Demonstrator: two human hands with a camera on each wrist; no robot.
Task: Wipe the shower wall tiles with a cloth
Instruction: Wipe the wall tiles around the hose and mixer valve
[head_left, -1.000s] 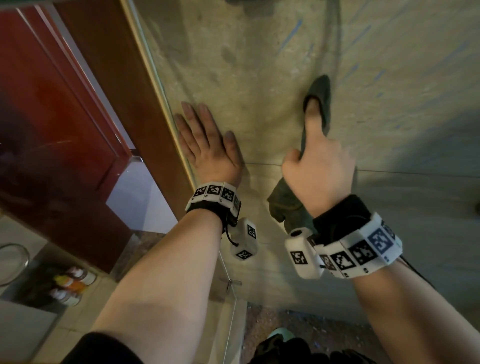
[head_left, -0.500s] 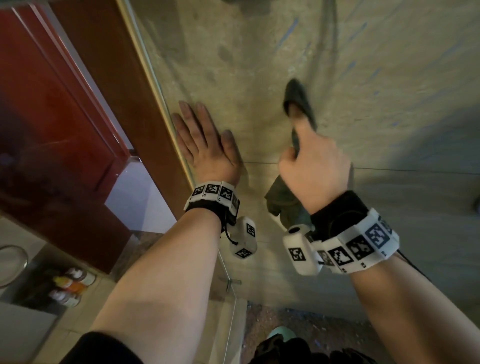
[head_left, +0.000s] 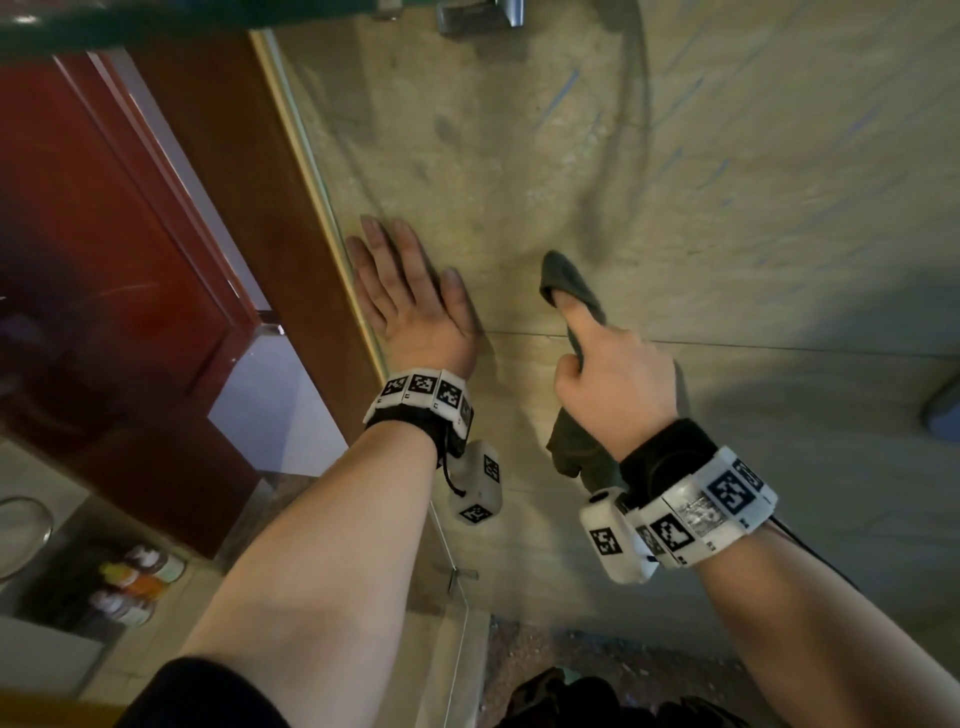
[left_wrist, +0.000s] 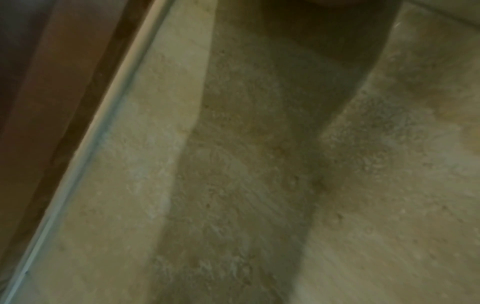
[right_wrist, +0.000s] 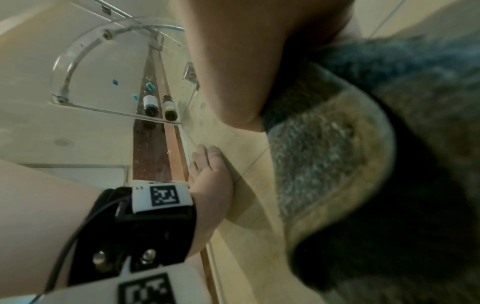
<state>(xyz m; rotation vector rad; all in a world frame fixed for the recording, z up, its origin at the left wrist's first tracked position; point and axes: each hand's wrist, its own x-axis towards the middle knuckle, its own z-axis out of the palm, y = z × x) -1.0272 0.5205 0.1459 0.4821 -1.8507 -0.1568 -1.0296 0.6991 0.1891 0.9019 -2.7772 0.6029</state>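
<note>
The beige shower wall tile (head_left: 753, 218) fills most of the head view. My right hand (head_left: 597, 358) grips a dark green cloth (head_left: 566, 275), and its straight index finger presses the cloth's top against the tile just above a grout line. The rest of the cloth hangs bunched below the palm. My left hand (head_left: 410, 301) lies flat on the tile beside the glass edge, fingers straight. In the right wrist view the cloth (right_wrist: 337, 154) looms close and the left hand (right_wrist: 210, 174) rests on the wall. The left wrist view holds only wall tile (left_wrist: 259, 185).
A glass panel edge (head_left: 322, 208) runs along the wall's left side, with a red-brown door (head_left: 130, 260) behind it. Bottles (head_left: 135, 582) stand low at the left. A metal fitting (head_left: 478, 15) sits at the top. A glass corner shelf (right_wrist: 103, 61) carries small bottles.
My right hand has dragged the cloth leftward and down across the tile, toward the left hand. The left hand has stayed flat in the same spot.
</note>
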